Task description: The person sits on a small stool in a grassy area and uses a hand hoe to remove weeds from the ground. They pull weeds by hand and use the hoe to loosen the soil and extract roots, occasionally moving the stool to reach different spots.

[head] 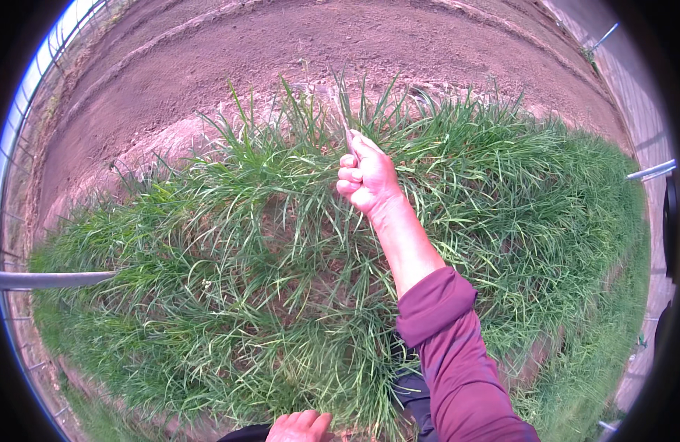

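Note:
My right hand (367, 174) is closed around a slim hand tool (344, 119), held out over the far edge of a bed of green, grass-like leafy plants (295, 221). The tool points away from me. Its far end blurs into the leaves and pale soil, so I cannot make out its exact shape. At the bottom edge, my left hand (300, 426) shows only in part, back up, close to dark cloth over my leg. Whether it grips anything is hidden. Long narrow leaves hang over brown soil between the rows.
Bare tilled soil (329, 38) stretches beyond the bed. A metal pole (55, 280) juts in at the left, and another pole (652, 169) at the right. Along the right runs a pale sheet-like strip (643, 119). My dark trouser leg (417, 400) is below my right sleeve.

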A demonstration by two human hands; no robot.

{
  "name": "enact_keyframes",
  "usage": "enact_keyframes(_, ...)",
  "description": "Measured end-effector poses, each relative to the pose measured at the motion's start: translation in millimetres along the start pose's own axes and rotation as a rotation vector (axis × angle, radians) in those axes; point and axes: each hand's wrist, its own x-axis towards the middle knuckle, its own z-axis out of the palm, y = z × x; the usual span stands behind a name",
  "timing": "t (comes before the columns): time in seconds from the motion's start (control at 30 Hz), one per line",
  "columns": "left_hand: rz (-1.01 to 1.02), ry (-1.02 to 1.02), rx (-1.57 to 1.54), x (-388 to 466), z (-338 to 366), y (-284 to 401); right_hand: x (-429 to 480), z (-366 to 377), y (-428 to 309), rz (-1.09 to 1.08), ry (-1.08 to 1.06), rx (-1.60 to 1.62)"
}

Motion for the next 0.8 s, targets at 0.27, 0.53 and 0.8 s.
enact_keyframes(0.27, 0.061, 0.314, -0.259, -16, -14, 7, -105, 73, -15, 0.048, -0.222, -0.091)
enact_keyframes(0.53, 0.101, 0.76, -1.715, -31, -59, -5, -327, 101, 28, 0.362, -0.35, -0.256)
enact_keyframes(0.8, 0.302, 0.949, -2.103, -73, -44, -27, -461, 69, 97, 0.494, -0.299, -0.448)
